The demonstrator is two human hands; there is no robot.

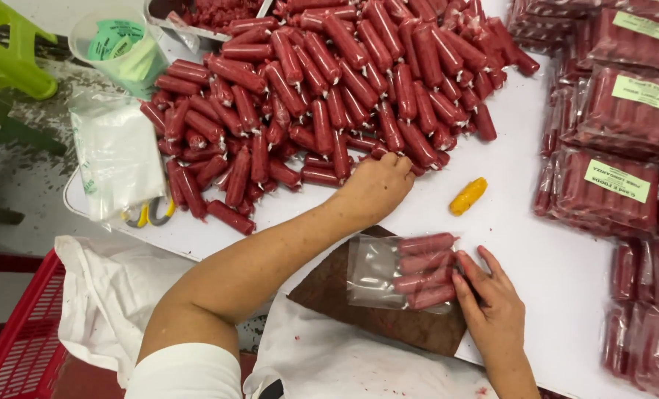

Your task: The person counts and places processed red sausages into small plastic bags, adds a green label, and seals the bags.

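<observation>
Near the camera, the right hand (496,307) presses flat fingers against the clear bag (403,272) of four sausages, grasping nothing, while the left hand (377,188), grip curled, reaches the far pile (329,81); steadying the bag should help.

Dark red sausages (329,96) heaped just beyond left hand (377,188). Four more red ones inside clear bag (403,272), touching right hand (496,310). Brown board (374,318) beneath bag. Lone yellow-orange sausage (468,196) between the hands, toward the right. White table (536,251) under both. Red packs (610,185) with pale green labels beyond right hand. White bags (115,155) and clear cup (119,44) with green tags far left of left hand. Red crate (19,347), white cloth (108,288) near left elbow.
</observation>
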